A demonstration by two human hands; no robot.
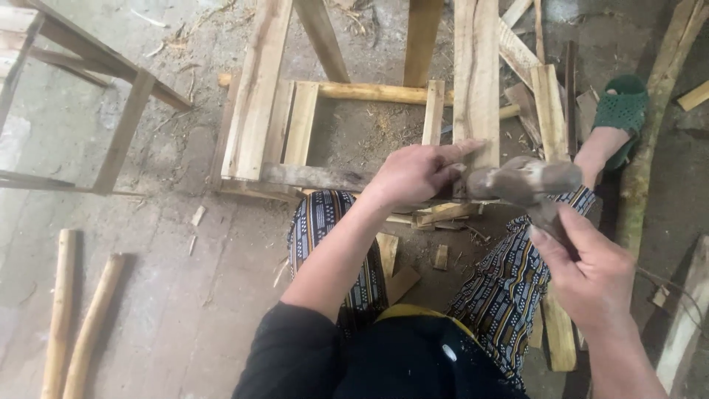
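Observation:
My left hand (419,171) rests on the near end of a long wooden plank (476,74), fingers pinched at the plank's edge as if steadying something small that I cannot make out. My right hand (591,277) grips the wooden handle of a hammer (521,181), whose blurred metal head hangs just right of my left fingers. The plank lies across a rough wooden frame (295,174) of slats on the ground in front of my knees.
Another wooden frame (122,133) stands at the left. Two round poles (77,318) lie on the concrete at bottom left. Loose slats and offcuts (550,111) pile at the upper right beside my foot in a green sandal (622,111). Small wood scraps lie between my legs.

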